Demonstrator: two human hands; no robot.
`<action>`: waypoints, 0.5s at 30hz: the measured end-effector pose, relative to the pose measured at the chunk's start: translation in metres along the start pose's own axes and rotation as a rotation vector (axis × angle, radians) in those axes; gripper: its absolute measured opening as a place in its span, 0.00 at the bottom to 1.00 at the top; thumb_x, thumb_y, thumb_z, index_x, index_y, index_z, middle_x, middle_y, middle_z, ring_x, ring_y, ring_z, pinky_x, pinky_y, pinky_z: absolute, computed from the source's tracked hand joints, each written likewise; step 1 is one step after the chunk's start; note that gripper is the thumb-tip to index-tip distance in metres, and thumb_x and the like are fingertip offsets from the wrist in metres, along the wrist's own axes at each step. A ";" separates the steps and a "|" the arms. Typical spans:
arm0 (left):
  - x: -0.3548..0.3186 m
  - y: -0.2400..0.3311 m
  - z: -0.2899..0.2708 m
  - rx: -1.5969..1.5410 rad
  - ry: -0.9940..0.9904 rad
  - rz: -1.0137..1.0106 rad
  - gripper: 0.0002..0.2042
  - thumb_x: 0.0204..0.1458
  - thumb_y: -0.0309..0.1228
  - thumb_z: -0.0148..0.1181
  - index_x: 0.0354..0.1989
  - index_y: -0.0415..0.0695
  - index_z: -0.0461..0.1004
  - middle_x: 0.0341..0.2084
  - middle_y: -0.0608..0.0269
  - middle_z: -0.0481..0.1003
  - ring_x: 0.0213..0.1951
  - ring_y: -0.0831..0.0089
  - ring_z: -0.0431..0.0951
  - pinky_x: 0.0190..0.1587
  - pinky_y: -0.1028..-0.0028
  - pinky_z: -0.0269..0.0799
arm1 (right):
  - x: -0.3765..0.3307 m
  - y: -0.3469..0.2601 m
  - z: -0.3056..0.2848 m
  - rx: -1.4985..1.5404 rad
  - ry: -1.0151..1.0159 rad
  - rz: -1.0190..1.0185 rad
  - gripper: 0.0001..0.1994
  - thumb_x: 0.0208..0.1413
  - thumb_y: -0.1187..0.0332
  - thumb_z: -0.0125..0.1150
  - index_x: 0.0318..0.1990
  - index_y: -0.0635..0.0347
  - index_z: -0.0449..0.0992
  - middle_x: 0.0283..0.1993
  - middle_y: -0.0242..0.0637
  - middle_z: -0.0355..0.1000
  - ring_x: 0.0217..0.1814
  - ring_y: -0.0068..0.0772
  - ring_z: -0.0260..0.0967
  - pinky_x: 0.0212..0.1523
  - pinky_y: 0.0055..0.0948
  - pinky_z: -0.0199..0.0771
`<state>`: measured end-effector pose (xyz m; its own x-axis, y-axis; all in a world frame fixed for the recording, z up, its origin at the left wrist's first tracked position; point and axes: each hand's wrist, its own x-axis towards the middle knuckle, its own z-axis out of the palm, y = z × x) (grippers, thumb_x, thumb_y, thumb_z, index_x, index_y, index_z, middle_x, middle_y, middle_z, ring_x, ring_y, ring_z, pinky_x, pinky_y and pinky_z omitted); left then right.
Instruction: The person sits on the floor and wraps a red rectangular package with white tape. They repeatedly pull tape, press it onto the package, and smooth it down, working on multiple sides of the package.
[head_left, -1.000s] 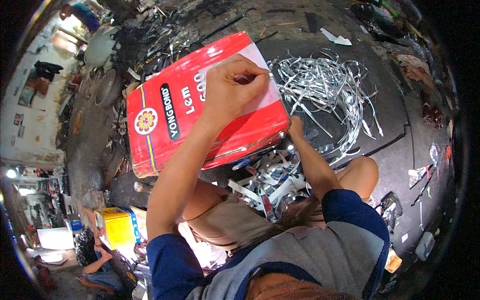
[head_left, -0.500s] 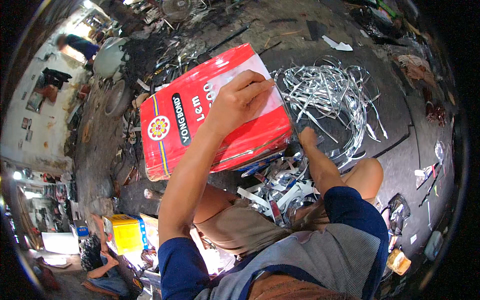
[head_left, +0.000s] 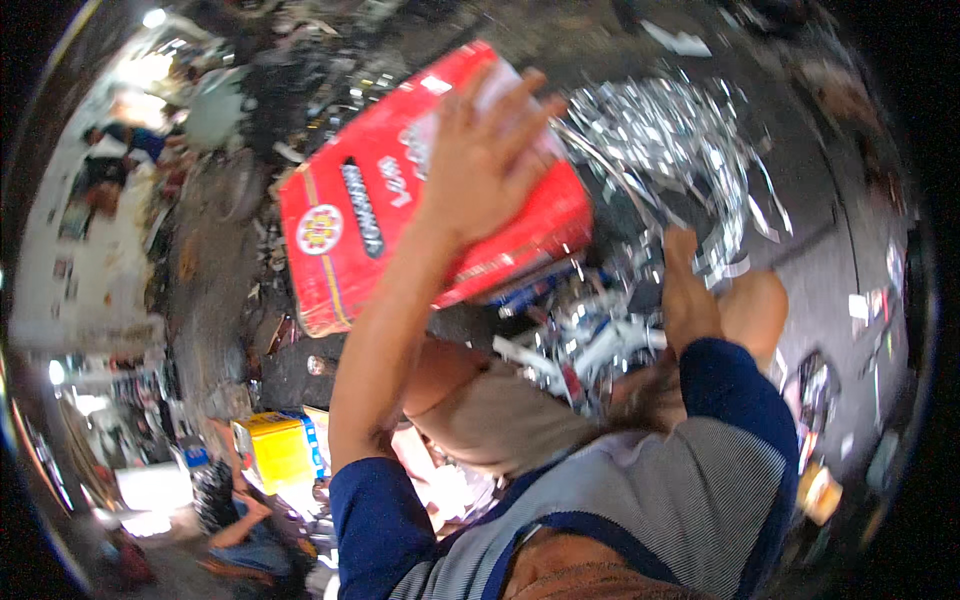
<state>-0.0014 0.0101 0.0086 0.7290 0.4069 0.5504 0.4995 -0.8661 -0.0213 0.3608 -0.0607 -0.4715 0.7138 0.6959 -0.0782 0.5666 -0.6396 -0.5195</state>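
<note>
My left hand (head_left: 478,170) lies over a large red box (head_left: 400,240) with a pale panel on top and a round flower emblem. Its fingers are spread on the panel, near the box's far right corner, holding nothing. To the right, my right hand (head_left: 682,258) is off the box at the near edge of a tangled heap of shiny silver strips (head_left: 660,150). Its fingers look drawn together. Strips run toward that hand, but motion blur hides whether it grips one.
Silver and white scraps (head_left: 590,350) lie between the box and my legs. A yellow box (head_left: 278,450) stands at the lower left, beside another seated person (head_left: 245,530). Dark debris lies beyond the red box. A black plastic bag (head_left: 818,385) is at the right.
My left hand has gone from curled fingers to a spread hand on the box. My right hand has moved right, away from the box's side. The whole view has shifted and blurred.
</note>
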 end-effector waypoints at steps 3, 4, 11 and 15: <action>-0.022 -0.009 -0.006 0.062 0.031 0.001 0.21 0.58 0.39 0.58 0.59 0.52 0.75 0.62 0.60 0.71 0.65 0.53 0.65 0.68 0.53 0.57 | -0.019 -0.042 -0.009 0.028 -0.078 0.006 0.22 0.53 0.47 0.61 0.38 0.58 0.84 0.38 0.52 0.80 0.44 0.56 0.79 0.46 0.48 0.79; -0.004 0.002 -0.001 -0.019 0.063 0.047 0.20 0.57 0.39 0.58 0.59 0.50 0.76 0.60 0.57 0.72 0.62 0.52 0.68 0.65 0.55 0.61 | 0.006 -0.007 -0.021 -0.055 0.054 -0.050 0.23 0.54 0.45 0.61 0.36 0.58 0.84 0.34 0.51 0.80 0.42 0.58 0.79 0.45 0.48 0.78; 0.001 0.022 -0.018 -0.137 -0.024 -0.061 0.20 0.60 0.37 0.53 0.59 0.44 0.74 0.59 0.48 0.72 0.61 0.48 0.70 0.64 0.56 0.63 | -0.078 -0.088 -0.031 -0.086 -0.515 -0.182 0.22 0.53 0.53 0.65 0.53 0.53 0.80 0.50 0.51 0.78 0.55 0.46 0.77 0.53 0.45 0.75; -0.005 0.016 -0.020 -0.120 -0.015 -0.053 0.22 0.60 0.38 0.54 0.61 0.45 0.72 0.60 0.47 0.71 0.61 0.48 0.70 0.64 0.55 0.63 | -0.166 -0.102 -0.046 -0.732 -0.637 -0.652 0.23 0.47 0.54 0.74 0.51 0.45 0.82 0.50 0.38 0.80 0.56 0.49 0.76 0.52 0.51 0.74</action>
<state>-0.0067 -0.0117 0.0225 0.7103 0.4570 0.5354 0.4790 -0.8712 0.1081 0.2030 -0.1262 -0.3663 -0.0179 0.8668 -0.4984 0.9997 0.0086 -0.0209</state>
